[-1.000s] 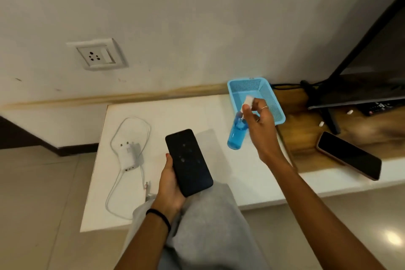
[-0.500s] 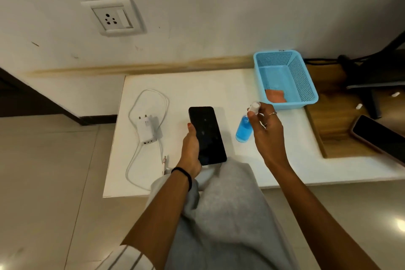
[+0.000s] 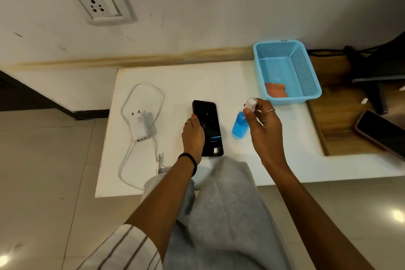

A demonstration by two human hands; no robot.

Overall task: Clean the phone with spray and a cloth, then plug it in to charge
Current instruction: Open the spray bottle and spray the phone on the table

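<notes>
My left hand [image 3: 192,136] grips a black phone [image 3: 209,127] by its left edge, screen up, over the white table [image 3: 219,81]. Just to the phone's right, my right hand [image 3: 264,126] holds a small spray bottle [image 3: 240,126] of blue liquid by its white cap, nozzle end up. An orange cloth [image 3: 276,90] lies inside the blue basket [image 3: 305,72] at the back right. On the left of the table rests a white charger [image 3: 141,126] with its looped cable [image 3: 140,92]. A wall socket [image 3: 102,4] sits above the table.
A second phone [image 3: 383,132] lies on the wooden surface [image 3: 341,129] to the right, beside a dark stand and black cables. My grey-clad knee [image 3: 223,208] is in front of the table's near edge. Tiled floor surrounds the table.
The view tilted down and closer. Both hands moved down toward the table, the bottle now nearer the phone; the orange cloth in the basket came into sight.
</notes>
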